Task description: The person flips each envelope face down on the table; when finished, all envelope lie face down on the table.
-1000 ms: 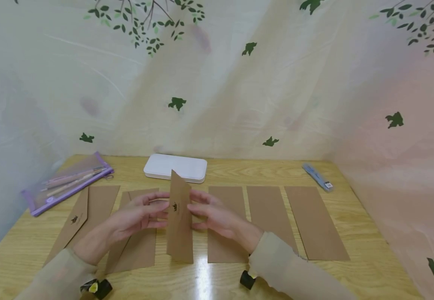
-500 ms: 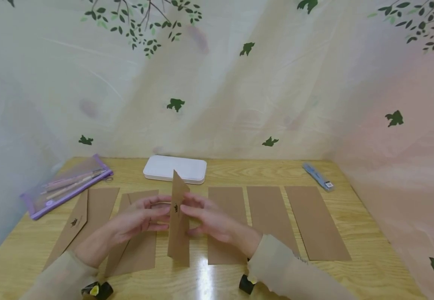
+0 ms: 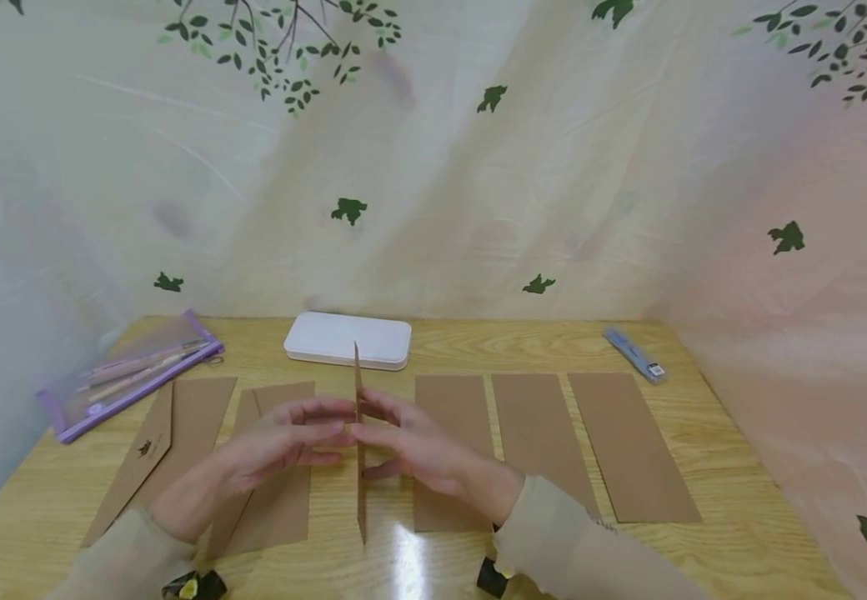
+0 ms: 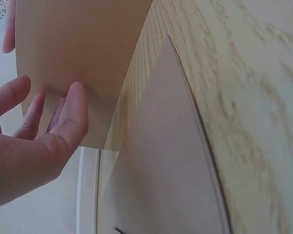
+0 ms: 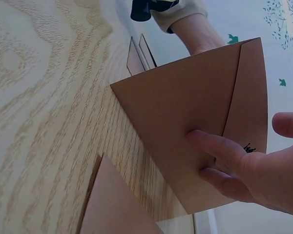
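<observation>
A brown paper envelope (image 3: pixel 360 504) stands on edge between my two hands, seen edge-on in the head view. My left hand (image 3: pixel 272 446) touches its plain face with extended fingertips, the thumb near its edge in the left wrist view. From the other side my right hand (image 3: pixel 433 446) rests its fingertips on the face with the flap and a small dark print; its thumb is apart from that face in the right wrist view. On the table under my left forearm lies a flapped envelope (image 3: pixel 279 508), and one (image 3: pixel 452 408) lies partly under my right hand.
More brown envelopes lie flat at the far left (image 3: pixel 197 408) and to the right (image 3: pixel 632 450). Behind them are a purple-edged clear pencil pouch (image 3: pixel 137 367), a white flat case (image 3: pixel 347 337) and a slim blue item (image 3: pixel 634 354). A patterned curtain (image 3: pixel 433 250) encloses the table.
The envelope has turned between my hands from showing its printed face to edge-on in the head view. My hands have shifted only slightly.
</observation>
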`<state>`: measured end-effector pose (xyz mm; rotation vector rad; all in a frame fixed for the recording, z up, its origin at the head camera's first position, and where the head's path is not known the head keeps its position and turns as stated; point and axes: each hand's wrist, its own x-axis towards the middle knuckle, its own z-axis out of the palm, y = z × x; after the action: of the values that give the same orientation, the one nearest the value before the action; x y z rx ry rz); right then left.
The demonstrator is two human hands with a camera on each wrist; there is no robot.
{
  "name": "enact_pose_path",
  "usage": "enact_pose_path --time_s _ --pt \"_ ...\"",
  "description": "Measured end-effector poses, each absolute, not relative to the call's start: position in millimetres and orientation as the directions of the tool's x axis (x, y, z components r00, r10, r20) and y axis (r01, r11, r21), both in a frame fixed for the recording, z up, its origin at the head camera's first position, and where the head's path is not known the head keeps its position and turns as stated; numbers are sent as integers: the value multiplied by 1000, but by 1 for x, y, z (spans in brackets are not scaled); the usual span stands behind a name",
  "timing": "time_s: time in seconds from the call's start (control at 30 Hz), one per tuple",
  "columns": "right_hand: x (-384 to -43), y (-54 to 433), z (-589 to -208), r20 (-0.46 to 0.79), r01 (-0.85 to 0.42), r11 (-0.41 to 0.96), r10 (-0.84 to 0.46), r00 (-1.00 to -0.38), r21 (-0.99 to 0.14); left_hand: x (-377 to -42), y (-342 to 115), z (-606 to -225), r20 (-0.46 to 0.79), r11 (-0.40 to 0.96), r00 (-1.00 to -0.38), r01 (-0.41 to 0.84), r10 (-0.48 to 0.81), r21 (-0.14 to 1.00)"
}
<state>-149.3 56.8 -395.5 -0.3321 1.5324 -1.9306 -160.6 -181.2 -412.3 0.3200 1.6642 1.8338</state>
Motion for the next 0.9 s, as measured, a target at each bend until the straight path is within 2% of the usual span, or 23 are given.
enact_pose_path --time_s 0.9 --pt "-154 63 -406 -168 315 -170 -570 -805 -934 -151 -179 -419 -260 55 -787 -278 560 959"
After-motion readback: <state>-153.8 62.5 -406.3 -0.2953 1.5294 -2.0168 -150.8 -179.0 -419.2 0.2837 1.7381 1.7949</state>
